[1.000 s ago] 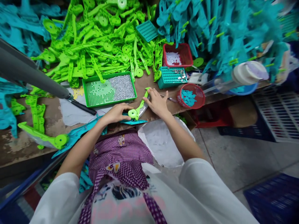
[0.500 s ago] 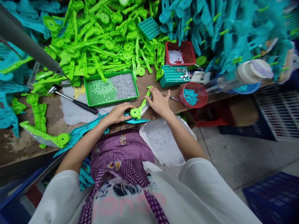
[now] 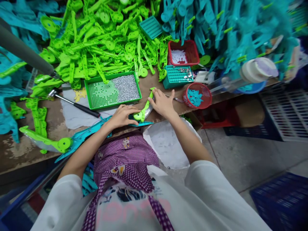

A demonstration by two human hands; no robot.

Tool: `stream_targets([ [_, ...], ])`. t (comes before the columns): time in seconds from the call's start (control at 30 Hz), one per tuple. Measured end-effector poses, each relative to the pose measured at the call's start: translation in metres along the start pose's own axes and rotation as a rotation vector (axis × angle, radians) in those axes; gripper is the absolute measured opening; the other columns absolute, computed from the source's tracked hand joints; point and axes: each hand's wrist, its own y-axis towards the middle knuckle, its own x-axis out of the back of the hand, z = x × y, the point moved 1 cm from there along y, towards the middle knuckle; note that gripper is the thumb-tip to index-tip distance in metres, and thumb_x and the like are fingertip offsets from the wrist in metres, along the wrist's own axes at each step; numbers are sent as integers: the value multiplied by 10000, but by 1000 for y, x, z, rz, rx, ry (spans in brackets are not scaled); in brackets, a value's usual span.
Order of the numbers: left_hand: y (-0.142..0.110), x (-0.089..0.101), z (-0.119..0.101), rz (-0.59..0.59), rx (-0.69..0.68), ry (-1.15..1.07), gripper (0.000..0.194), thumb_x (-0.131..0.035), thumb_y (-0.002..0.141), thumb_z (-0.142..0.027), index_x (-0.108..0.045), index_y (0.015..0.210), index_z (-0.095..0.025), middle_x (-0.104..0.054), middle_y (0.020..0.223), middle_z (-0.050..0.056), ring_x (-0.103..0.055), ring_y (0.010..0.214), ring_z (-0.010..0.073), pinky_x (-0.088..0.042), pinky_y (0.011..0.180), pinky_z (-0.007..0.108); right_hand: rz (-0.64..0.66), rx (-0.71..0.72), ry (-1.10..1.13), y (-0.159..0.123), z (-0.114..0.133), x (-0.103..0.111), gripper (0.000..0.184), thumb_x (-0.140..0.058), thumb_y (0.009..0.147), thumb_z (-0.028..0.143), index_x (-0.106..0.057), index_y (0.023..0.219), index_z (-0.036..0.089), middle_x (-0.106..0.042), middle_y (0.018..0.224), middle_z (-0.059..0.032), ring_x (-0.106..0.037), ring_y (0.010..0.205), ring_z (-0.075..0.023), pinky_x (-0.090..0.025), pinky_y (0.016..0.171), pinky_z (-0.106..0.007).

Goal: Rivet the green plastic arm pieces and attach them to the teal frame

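A bright green plastic arm-shaped part (image 3: pixel 144 110), with a round disc at its lower end and a clear strip along its side, lies at the table's front edge. My right hand (image 3: pixel 163 102) rests on its narrow upper end, thumb and fingers about it. Beside the disc is my left hand (image 3: pixel 124 116), thumb and forefinger apart; whether the fingertips touch the disc is unclear. Beneath both lies a long teal plastic part (image 3: pixel 90 130), partly covered by my left hand and forearm. Another green part with a clear strip (image 3: pixel 49 140) lies across the teal part's left end.
A green tray (image 3: pixel 103 106) of small metal pieces lies behind my hands, with a black-handled hammer (image 3: pixel 86 109) left of it. Red baskets (image 3: pixel 204 101) and a teal box (image 3: pixel 172 83) stand rightward. Green parts (image 3: pixel 96 41) and teal parts (image 3: pixel 240 29) heap behind.
The view has shifted slightly, so the table things appear a little further left. Both hands keep nearly the same places by the green part.
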Motion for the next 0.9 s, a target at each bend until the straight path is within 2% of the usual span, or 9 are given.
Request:
stream_targets([
  [0.13, 3, 1, -4, 37, 10, 78, 423, -737, 802, -460, -685, 1170, -258, -687, 1224, 50, -599, 1142, 226, -355, 966, 381, -22, 4, 1, -7, 4, 2, 621, -120, 996, 516, -371, 1480, 219, -413, 1543, -119, -346, 1444, -305, 67, 1131, -727],
  [0.2, 4, 2, -3, 46, 9, 87, 399, -718, 823, -449, -685, 1171, -256, -685, 1224, 51, -606, 1126, 222, -360, 960, 379, -6, 53, 18, -17, 8, 4, 624, -141, 993, 532, -329, 1506, 231, -354, 1578, -100, -305, 1469, -288, 57, 1159, -691],
  [0.33, 5, 1, -1, 63, 34, 57, 474, -725, 816, -438, -638, 1246, -258, -683, 1226, 64, -604, 1139, 244, -390, 955, 394, 193, 183, 82, -33, 10, 3, 654, -177, 982, 572, -246, 1543, 244, -245, 1621, -66, -248, 1497, -247, -83, 1216, -594],
  [0.4, 6, 0, -1, 59, 31, 28, 524, -734, 805, -437, -612, 1274, -240, -684, 1221, 79, -612, 1129, 252, -418, 935, 394, 257, 224, 70, -36, 8, 4, 657, -154, 985, 566, -182, 1560, 251, -202, 1630, -57, -212, 1508, -247, -70, 1215, -601],
  [0.5, 5, 0, -1, 51, -22, 15, 484, -711, 828, -441, -616, 1246, -217, -690, 1203, 92, -622, 1117, 253, -438, 923, 392, 303, 277, 35, -34, 5, 6, 678, -121, 980, 576, -99, 1571, 244, -156, 1637, -63, -188, 1512, -262, -12, 1200, -637],
  [0.67, 1, -2, -3, 21, -63, 104, 465, -640, 881, -473, -590, 1255, -201, -684, 1217, 108, -613, 1139, 256, -401, 968, 420, 356, 247, -1, -31, 8, 9, 677, -96, 984, 551, -69, 1573, 219, -114, 1642, -80, -147, 1520, -272, -23, 1186, -664],
  [0.77, 1, -4, -2, 22, -48, 137, 494, -645, 865, -510, -593, 1250, -205, -680, 1218, 104, -599, 1156, 256, -384, 971, 417, 366, 224, -25, -32, 11, 9, 654, -106, 990, 519, -55, 1573, 226, -108, 1645, -72, -138, 1521, -280, -24, 1175, -686],
  [0.9, 3, -3, -1, 50, 39, 151, 530, -694, 806, -550, -615, 1236, -251, -668, 1239, 73, -577, 1169, 262, -380, 951, 406, 355, 227, -39, -33, 14, 10, 633, -98, 997, 468, -42, 1571, 207, -105, 1646, -82, -141, 1522, -272, -24, 1172, -687],
])
